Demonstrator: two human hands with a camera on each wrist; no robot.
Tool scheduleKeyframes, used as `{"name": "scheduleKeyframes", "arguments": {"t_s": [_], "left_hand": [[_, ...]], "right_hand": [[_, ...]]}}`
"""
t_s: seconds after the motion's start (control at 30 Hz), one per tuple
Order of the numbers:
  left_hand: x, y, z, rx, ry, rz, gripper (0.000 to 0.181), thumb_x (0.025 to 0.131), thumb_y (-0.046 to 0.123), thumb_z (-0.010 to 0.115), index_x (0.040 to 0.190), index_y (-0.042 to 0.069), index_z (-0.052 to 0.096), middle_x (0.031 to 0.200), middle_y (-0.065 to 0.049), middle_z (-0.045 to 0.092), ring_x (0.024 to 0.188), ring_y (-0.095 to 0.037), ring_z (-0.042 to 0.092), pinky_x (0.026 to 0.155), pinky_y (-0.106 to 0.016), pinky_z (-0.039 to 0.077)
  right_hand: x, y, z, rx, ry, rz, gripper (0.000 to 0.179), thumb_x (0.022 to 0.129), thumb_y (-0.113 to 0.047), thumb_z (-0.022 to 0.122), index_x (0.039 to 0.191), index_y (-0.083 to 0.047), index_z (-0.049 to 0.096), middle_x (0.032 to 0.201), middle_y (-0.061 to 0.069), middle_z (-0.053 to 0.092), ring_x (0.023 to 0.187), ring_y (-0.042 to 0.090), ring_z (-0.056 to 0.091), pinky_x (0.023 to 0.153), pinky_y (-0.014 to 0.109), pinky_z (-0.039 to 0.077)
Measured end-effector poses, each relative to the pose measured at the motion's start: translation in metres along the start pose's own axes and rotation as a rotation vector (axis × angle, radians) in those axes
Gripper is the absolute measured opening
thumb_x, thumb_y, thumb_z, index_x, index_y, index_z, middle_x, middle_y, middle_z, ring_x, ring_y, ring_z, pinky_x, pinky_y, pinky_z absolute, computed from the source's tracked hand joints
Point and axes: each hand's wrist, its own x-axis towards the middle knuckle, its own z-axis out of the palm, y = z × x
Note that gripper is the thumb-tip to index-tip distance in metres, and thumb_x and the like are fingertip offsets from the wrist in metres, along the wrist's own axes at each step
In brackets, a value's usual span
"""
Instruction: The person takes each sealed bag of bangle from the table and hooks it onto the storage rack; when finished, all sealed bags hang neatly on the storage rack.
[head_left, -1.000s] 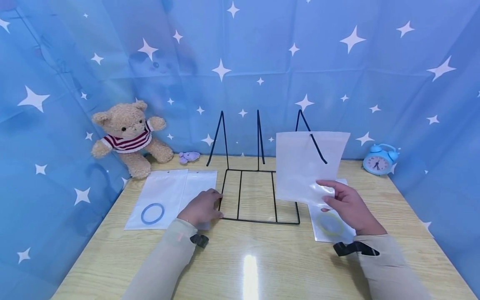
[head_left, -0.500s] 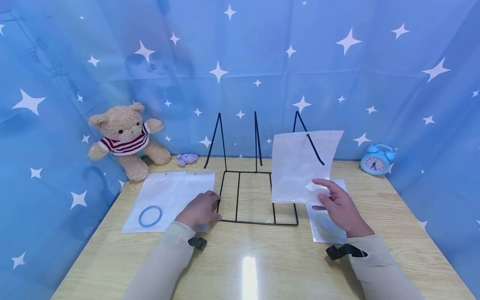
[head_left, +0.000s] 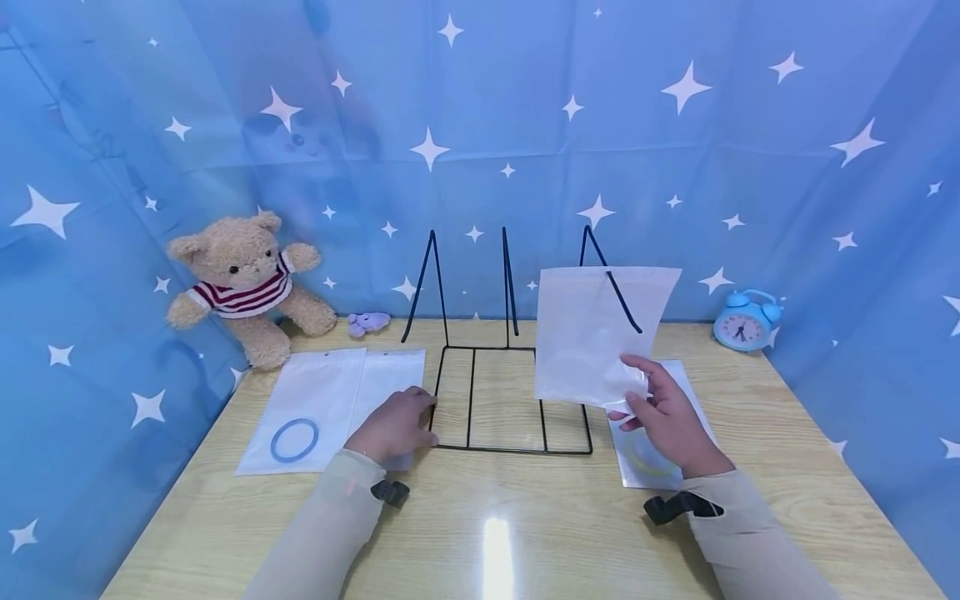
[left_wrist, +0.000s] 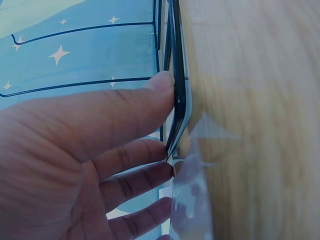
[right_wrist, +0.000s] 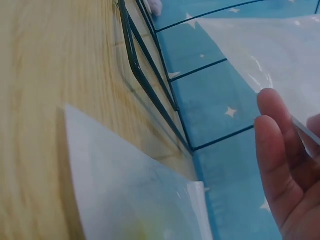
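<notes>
A black wire rack (head_left: 506, 451) with upright hooks stands mid-table. My left hand (head_left: 393, 423) holds the front left corner of its base; in the left wrist view the thumb (left_wrist: 162, 82) and fingertips meet the bar. A whitish plastic bag (head_left: 588, 342) hangs with its top edge on the right hook (head_left: 624, 302), whose tip pokes out in front. With thumb and fingers, my right hand (head_left: 667, 421) pinches the bag's lower right corner. Beneath that hand, partly hidden, lies a flat bag with a yellow ring (head_left: 645, 463).
Two more flat bags (head_left: 300, 383) lie left of the rack, one bearing a blue ring (head_left: 295, 440). A teddy bear (head_left: 247, 283) and a small purple toy (head_left: 368, 323) sit at the back left. A blue alarm clock (head_left: 747, 321) stands back right, before a starry curtain (head_left: 480, 108).
The head view has shifted slightly. My right hand and the hanging bag's lower corner have moved a little left. The left hand stays at the rack's corner.
</notes>
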Motion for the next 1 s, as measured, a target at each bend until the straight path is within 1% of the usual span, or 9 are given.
{"name": "scheduleKeyframes", "arguments": {"t_s": [0.07, 0.13, 0.17, 0.37, 0.6, 0.77, 1.0], "left_hand": [[-0.0001, 0.0003, -0.0003, 0.0, 0.002, 0.001, 0.068, 0.091, 0.026, 0.085, 0.149, 0.005, 0.059, 0.152, -0.014, 0.055, 0.142, -0.037, 0.051, 0.115, -0.052, 0.046], [-0.0001, 0.001, -0.0009, 0.0, 0.005, 0.001, 0.067, 0.091, 0.026, 0.085, 0.149, 0.006, 0.059, 0.152, -0.013, 0.055, 0.142, -0.036, 0.051, 0.116, -0.052, 0.046], [0.0, 0.0013, -0.0011, 0.001, 0.007, 0.002, 0.067, 0.091, 0.027, 0.085, 0.149, 0.006, 0.059, 0.152, -0.013, 0.055, 0.142, -0.036, 0.051, 0.116, -0.052, 0.046], [-0.0002, 0.0025, -0.0005, 0.0, 0.003, -0.004, 0.068, 0.091, 0.027, 0.085, 0.15, 0.006, 0.059, 0.153, -0.013, 0.054, 0.143, -0.036, 0.05, 0.116, -0.052, 0.046], [0.0007, 0.0002, 0.0004, 0.0, 0.003, 0.002, 0.068, 0.09, 0.026, 0.086, 0.149, 0.006, 0.059, 0.152, -0.013, 0.055, 0.142, -0.036, 0.051, 0.116, -0.052, 0.046], [0.0002, -0.0003, 0.0006, -0.003, 0.003, 0.002, 0.068, 0.091, 0.027, 0.085, 0.15, 0.006, 0.059, 0.154, -0.013, 0.054, 0.143, -0.036, 0.05, 0.116, -0.051, 0.046], [-0.0008, -0.0006, 0.0005, -0.001, 0.006, 0.004, 0.068, 0.091, 0.027, 0.085, 0.149, 0.006, 0.059, 0.153, -0.013, 0.055, 0.142, -0.035, 0.051, 0.116, -0.051, 0.046]], "right_hand": [[-0.0002, 0.0001, 0.0005, 0.004, 0.012, 0.008, 0.059, 0.11, -0.001, 0.049, 0.164, -0.017, 0.032, 0.145, 0.03, 0.041, 0.086, 0.02, 0.079, 0.07, 0.036, 0.066], [-0.0001, 0.0008, 0.0005, 0.009, 0.022, 0.017, 0.059, 0.11, -0.001, 0.049, 0.164, -0.018, 0.032, 0.126, 0.03, 0.049, 0.086, 0.02, 0.079, 0.07, 0.036, 0.066], [0.0002, 0.0014, 0.0005, 0.014, 0.028, 0.017, 0.059, 0.11, -0.001, 0.048, 0.164, -0.018, 0.032, 0.124, 0.03, 0.051, 0.086, 0.02, 0.079, 0.07, 0.036, 0.066], [0.0, 0.0057, -0.0001, 0.048, 0.056, 0.009, 0.058, 0.11, -0.004, 0.05, 0.164, -0.018, 0.033, 0.119, 0.029, 0.062, 0.088, 0.018, 0.078, 0.07, 0.037, 0.066], [-0.0002, 0.0087, -0.0019, 0.072, 0.075, 0.007, 0.058, 0.11, -0.006, 0.053, 0.163, -0.019, 0.037, 0.107, 0.014, 0.07, 0.089, 0.014, 0.078, 0.071, 0.034, 0.066], [0.0005, 0.0081, -0.0021, 0.102, 0.073, -0.004, 0.057, 0.11, -0.007, 0.054, 0.163, -0.018, 0.038, 0.1, 0.009, 0.071, 0.088, 0.013, 0.078, 0.071, 0.034, 0.066], [0.0004, 0.0068, -0.0021, 0.148, 0.064, -0.019, 0.057, 0.11, -0.006, 0.052, 0.164, -0.018, 0.037, 0.098, 0.009, 0.07, 0.091, 0.013, 0.078, 0.074, 0.033, 0.066]]}}
